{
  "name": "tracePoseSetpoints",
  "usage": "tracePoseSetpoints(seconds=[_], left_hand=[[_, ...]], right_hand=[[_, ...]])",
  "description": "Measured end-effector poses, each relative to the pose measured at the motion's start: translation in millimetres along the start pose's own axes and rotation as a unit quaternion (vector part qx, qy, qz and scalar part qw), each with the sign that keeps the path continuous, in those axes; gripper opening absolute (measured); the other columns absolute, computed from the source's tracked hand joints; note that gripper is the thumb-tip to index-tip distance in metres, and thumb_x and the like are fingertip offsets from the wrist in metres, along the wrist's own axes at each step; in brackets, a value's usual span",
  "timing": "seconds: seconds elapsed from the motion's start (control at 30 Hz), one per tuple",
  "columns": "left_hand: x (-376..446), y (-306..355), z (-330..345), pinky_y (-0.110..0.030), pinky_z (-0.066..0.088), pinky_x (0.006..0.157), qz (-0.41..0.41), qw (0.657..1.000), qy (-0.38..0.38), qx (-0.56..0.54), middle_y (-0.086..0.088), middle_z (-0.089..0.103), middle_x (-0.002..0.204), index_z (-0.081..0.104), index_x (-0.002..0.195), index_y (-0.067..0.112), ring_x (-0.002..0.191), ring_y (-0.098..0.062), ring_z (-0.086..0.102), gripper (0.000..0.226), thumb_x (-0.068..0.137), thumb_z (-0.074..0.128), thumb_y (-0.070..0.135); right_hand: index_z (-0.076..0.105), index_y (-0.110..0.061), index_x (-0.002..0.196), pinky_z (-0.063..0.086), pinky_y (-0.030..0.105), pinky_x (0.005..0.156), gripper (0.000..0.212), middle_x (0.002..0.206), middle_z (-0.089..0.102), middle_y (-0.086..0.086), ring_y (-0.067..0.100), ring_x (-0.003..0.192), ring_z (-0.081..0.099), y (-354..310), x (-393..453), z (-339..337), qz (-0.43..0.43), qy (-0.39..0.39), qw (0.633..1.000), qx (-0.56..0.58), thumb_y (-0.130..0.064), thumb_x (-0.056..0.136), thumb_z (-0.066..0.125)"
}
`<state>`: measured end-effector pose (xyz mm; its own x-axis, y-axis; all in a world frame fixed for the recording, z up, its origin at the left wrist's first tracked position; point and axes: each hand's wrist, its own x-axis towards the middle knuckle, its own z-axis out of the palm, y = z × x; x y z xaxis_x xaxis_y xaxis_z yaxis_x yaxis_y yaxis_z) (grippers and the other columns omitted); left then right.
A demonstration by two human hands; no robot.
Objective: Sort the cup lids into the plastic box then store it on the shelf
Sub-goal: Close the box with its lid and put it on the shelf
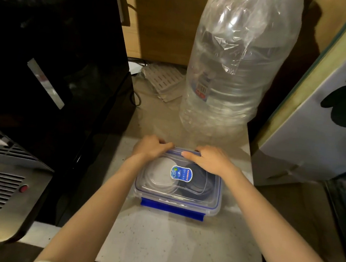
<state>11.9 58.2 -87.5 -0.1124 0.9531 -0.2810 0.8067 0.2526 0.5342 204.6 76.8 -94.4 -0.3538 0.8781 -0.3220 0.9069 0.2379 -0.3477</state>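
Observation:
A clear plastic box (211, 204) with a blue clip along its near side stands on the pale counter (167, 242). Its transparent cover with an oval sticker is on top. Through it I see a stack of white cup lids (159, 180) on the left and dark cup lids (196, 188) on the right. My left hand (150, 147) curls over the box's far left edge. My right hand (211, 159) presses on the far right edge, thumb laid along the rim. What the fingers hold behind the far edge is hidden.
A tall clear plastic bag (233, 69) of stacked lids stands just behind the box. A black appliance (51, 66) fills the left side, with a metal vented machine (0, 186) at near left. A white panel (320, 124) leans at right. Perforated trays (164, 81) lie at the back.

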Motion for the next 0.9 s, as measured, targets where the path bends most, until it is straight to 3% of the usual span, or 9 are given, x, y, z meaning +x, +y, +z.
tracePoseSetpoints(seconds=[0.07,0.17,0.27,0.4,0.57,0.67,0.77,0.9], left_hand=[[4,3,-1,-0.03,0.04,0.065,-0.003,1.0,-0.015,0.0,-0.008,0.062,0.07,0.063,0.062,0.018,0.077,-0.025,0.056,0.033,0.079,0.052,0.044],[5,-1,4,-0.028,0.041,0.071,0.017,0.999,-0.007,-0.038,-0.002,0.067,0.088,0.068,0.086,0.021,0.087,-0.021,0.058,0.025,0.081,0.055,0.042],[0,-7,7,-0.029,0.044,0.071,0.048,0.992,0.018,-0.116,0.001,0.069,0.083,0.07,0.086,0.017,0.084,-0.018,0.063,0.025,0.08,0.062,0.041],[-6,-6,4,-0.006,0.04,0.058,0.068,0.983,0.043,-0.165,-0.001,0.07,0.081,0.074,0.085,0.014,0.074,-0.009,0.06,0.022,0.077,0.069,0.034],[-7,-3,4,-0.001,0.035,0.055,0.079,0.983,0.079,-0.147,0.002,0.058,0.073,0.074,0.085,0.009,0.063,-0.003,0.05,0.022,0.076,0.072,0.029],[-6,-3,5,-0.005,0.036,0.06,0.074,0.984,0.095,-0.133,0.001,0.059,0.078,0.074,0.087,0.01,0.072,-0.01,0.054,0.025,0.075,0.072,0.032],[-10,-2,9,-0.027,0.044,0.075,0.081,0.986,0.127,-0.072,-0.001,0.064,0.088,0.074,0.09,0.013,0.087,-0.016,0.058,0.027,0.077,0.069,0.036],[-31,3,6,-0.022,0.037,0.082,0.204,0.963,0.174,-0.023,-0.01,0.07,0.099,0.071,0.094,0.007,0.096,-0.024,0.061,0.019,0.085,0.061,0.02]], right_hand=[[0.063,-0.012,0.095,0.048,0.041,0.082,0.071,0.099,0.062,0.011,0.029,0.093,0.057,0,-1,1,0.002,0.008,1.0,0.012,-0.075,0.077,0.036],[0.06,-0.015,0.097,0.044,0.039,0.083,0.059,0.097,0.047,0.006,0.025,0.096,0.049,-1,-5,2,0.001,0.041,0.998,0.037,-0.069,0.079,0.044],[0.058,-0.013,0.101,0.039,0.034,0.073,0.052,0.093,0.041,0.001,0.021,0.087,0.047,-3,-8,5,-0.016,0.094,0.994,0.058,-0.06,0.081,0.051],[0.056,-0.009,0.084,0.039,0.035,0.067,0.043,0.084,0.046,0.002,0.023,0.075,0.05,-3,-10,8,-0.035,0.127,0.986,0.099,-0.052,0.08,0.059],[0.047,-0.011,0.071,0.04,0.039,0.067,0.039,0.078,0.043,0.004,0.026,0.069,0.047,-4,-11,10,-0.056,0.14,0.983,0.105,-0.045,0.082,0.06],[0.06,-0.004,0.08,0.043,0.039,0.07,0.042,0.081,0.047,0.005,0.028,0.074,0.053,-4,-11,11,-0.061,0.156,0.982,0.088,-0.046,0.083,0.059],[0.067,-0.006,0.092,0.041,0.036,0.078,0.046,0.088,0.061,0.009,0.029,0.086,0.056,-3,-12,10,-0.073,0.185,0.979,0.032,-0.05,0.084,0.055],[0.053,-0.012,0.125,0.034,0.038,0.097,0.049,0.117,0.061,0.011,0.029,0.113,0.05,-7,-21,6,-0.08,0.209,0.974,-0.028,-0.045,0.089,0.049]])
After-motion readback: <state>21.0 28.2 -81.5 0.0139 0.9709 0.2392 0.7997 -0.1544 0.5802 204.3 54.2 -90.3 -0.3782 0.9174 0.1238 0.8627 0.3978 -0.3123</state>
